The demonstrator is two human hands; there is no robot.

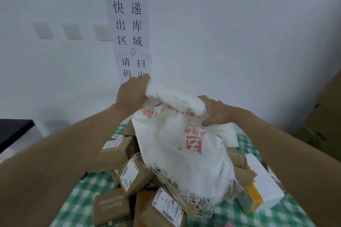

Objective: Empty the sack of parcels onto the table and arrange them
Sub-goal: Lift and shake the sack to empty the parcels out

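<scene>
A white woven sack [186,145] with red print hangs upside down over the table, its frayed open mouth at the bottom. My left hand [132,94] grips the bunched bottom end on the left, and my right hand [215,111] grips it on the right. Below the sack lies a heap of several brown cardboard parcels [129,173] with white labels. A white box [262,180] and a yellow packet [253,195] lie to the right of the heap. The sack hides part of the heap.
The table wears a green and white checked cloth [88,186]. A white wall with paper signs [129,24] stands close behind. A black surface [13,131] is at the left and stacked cardboard boxes [324,116] at the right.
</scene>
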